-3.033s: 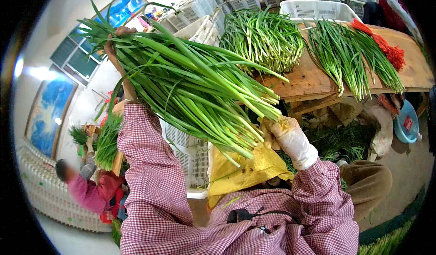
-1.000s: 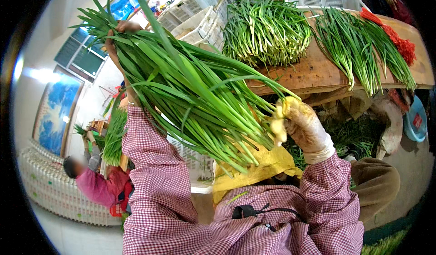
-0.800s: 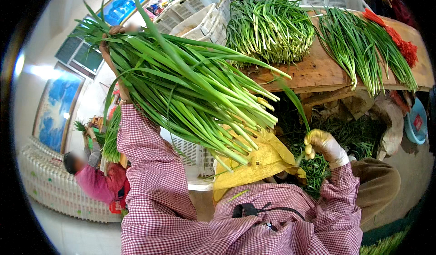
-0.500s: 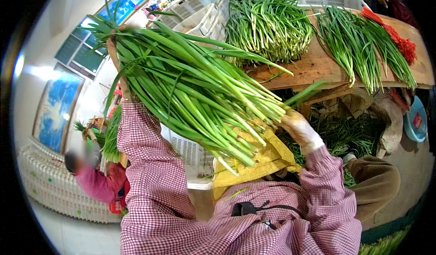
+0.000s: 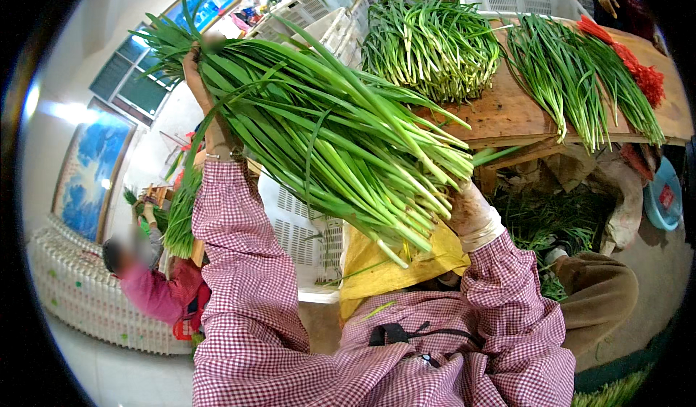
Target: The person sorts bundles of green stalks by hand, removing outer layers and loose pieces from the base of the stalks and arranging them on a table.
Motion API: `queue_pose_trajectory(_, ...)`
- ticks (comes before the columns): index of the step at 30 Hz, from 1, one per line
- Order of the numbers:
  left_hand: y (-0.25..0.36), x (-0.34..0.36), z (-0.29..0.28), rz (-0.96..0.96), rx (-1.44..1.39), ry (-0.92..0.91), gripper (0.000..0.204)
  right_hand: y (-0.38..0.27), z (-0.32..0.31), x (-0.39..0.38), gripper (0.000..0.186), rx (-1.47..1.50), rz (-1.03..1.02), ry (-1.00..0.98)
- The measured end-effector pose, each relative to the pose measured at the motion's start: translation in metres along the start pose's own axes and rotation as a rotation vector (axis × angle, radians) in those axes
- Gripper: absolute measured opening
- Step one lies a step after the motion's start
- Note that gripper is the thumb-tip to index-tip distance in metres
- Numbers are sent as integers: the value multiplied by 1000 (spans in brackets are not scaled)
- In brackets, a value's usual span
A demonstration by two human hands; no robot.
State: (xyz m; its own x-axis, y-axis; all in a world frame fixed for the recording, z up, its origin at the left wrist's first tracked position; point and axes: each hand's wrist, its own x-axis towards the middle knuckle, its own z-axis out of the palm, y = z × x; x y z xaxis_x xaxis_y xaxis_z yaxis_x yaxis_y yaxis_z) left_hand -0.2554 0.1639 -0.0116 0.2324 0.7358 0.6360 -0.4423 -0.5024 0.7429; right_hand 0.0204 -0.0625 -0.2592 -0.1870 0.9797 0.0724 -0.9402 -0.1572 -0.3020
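A big bundle of long green scallions with pale yellowish-white stalk ends (image 5: 326, 131) is stretching diagonally across the middle of the frame, leafy tips fanning out toward the upper left, cut stalk ends pointing down toward the lower right. It's being held up off any surface, looking fresh.

Both arms are up in checked pink sleeves. The left hand (image 5: 206, 110) is raised high, fingers wrapped shut around what it's holding. The gloved right hand (image 5: 470, 208) sits lower, cupped underneath, mostly hidden.
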Motion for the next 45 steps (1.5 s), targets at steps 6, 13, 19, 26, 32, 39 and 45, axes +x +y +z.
queue_pose_trajectory(6, 9, 0, 4, 76, 265, 53, 37, -26, -33, -7, 28, -99, 81, -334)
queue_pose_trajectory(13, 17, -15, 33, -10, 269, 101, 40, -30, -68, 1, 41, -458, -2, -27)
queue_pose_trajectory(19, 16, -22, 60, 14, 303, 123, 37, 3, -30, 34, 45, -373, -149, -274)
queue_pose_trajectory(26, 12, -16, 61, -6, 312, 247, 28, -17, 17, 10, 40, -201, -104, 84)
queue_pose_trajectory(32, 20, -4, 45, -39, 293, 251, 27, -31, -49, -25, 20, 73, -148, -347)
queue_pose_trajectory(39, 8, 12, 71, 30, 306, 252, 31, -15, -61, -21, 38, -160, -29, -242)
queue_pose_trajectory(45, 14, 12, 103, -10, 239, 357, 32, -39, 11, -20, 43, -173, -63, -292)
